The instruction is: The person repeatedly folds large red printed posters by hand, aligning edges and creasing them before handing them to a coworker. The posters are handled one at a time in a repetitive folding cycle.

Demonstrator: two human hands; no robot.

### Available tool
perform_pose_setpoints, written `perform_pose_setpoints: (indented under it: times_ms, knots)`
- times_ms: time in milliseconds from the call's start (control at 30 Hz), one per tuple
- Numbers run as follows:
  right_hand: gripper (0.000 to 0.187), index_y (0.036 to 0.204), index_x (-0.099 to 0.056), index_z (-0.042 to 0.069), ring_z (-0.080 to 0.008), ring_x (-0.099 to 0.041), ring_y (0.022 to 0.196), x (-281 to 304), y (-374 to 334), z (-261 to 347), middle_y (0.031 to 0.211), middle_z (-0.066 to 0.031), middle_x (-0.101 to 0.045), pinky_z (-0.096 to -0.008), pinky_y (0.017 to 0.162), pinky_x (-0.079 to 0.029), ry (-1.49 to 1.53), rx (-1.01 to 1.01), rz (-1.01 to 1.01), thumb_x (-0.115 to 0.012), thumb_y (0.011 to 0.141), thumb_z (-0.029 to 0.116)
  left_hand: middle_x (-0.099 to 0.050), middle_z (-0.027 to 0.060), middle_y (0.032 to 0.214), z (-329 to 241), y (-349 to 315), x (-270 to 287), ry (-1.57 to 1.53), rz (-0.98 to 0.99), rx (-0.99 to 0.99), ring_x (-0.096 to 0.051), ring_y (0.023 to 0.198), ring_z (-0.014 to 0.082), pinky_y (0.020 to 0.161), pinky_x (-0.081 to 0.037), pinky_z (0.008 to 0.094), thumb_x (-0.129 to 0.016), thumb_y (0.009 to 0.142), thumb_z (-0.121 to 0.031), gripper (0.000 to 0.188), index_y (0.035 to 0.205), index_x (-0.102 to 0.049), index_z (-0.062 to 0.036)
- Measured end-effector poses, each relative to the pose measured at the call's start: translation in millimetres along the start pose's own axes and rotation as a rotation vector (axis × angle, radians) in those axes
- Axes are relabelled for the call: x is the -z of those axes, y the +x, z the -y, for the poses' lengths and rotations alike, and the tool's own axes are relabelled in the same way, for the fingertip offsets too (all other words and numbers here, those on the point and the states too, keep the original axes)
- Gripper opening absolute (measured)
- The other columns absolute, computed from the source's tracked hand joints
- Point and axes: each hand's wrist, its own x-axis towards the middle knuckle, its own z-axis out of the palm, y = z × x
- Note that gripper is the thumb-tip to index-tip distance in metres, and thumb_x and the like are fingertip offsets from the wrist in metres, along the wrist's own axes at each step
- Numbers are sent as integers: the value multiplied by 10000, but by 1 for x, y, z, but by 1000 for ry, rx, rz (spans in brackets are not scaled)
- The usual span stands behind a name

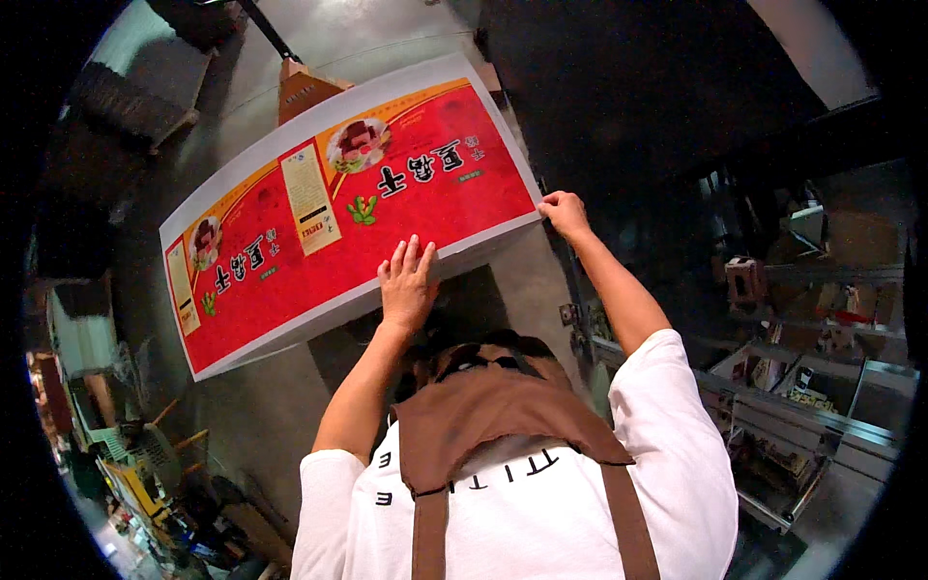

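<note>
While both hands press it, red printed sheet stack [358,208] overhangs grey floor [261,406].

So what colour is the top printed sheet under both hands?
Mostly red, with a white border and yellow panels: the printed sheet, seen best in the head view.

The left hand [407,282] lies flat on the red printed sheets [348,208], hiding the near edge beneath its palm. Whatever bears the stack is hidden under it. The upper right of the frame is too dark to read, and the clutter [155,474] at lower left is too small to identify.
</note>
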Motion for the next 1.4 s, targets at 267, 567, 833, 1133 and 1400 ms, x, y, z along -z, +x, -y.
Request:
perform_pose_setpoints:
  times_ms: [267, 567, 833, 1133, 1400]
  knots:
    - [193, 732, -623, 44, -283, -613, 723, 15, 1, 20, 747, -138, -631, -372, 663, -480, -97, 49, -51, -633, 663, 224, -276, 97, 1384, -7, 5, 14, -53, 87, 42, -251, 1268, 274, 978, -238, 465, -675, 690, -256, 718, 1320, -337, -193]
    - [333, 991, -563, 48, -121, -585, 720, 31, 14, 49, 853, -28, -615, -272, 621, -486, 701, -258, 615, -586, 818, 331, -595, 98, 952, -38, -3, 26, -722, 11, 79, -554, 923, 271, 808, -427, 352, -621, 776, -177, 217, 950, -586, -52]
    - [331, 1053, -539, 51, -107, -564, 734, 91, -15, 106, 893, -35, -598, -254, 595, -463, 794, -129, 478, -572, 831, 294, -492, 78, 1229, 58, -38, 24, -2592, -758, 642, -469, 1122, 242, 967, -367, 409, -495, 819, -506, 615, 1254, -404, -80]
    - [340, 1058, -535, 33, -176, -597, 786, 52, 5, 33, 921, -51, -610, -301, 630, -492, 797, -423, 591, -554, 828, 282, -573, 91, 1068, 312, -230, 67, -2046, -1302, 983, -539, 998, 233, 903, -424, 386, -498, 841, -453, 496, 1106, -496, -35]
    - [352, 1046, -552, 57, -144, -587, 779, 80, -1, 88, 922, -29, -623, -280, 640, -469, 740, -533, 457, -551, 833, 337, -631, 98, 936, 472, -304, 167, -1817, -369, 1222, -596, 882, 200, 817, -464, 348, -570, 805, -444, 458, 1014, -566, -36]
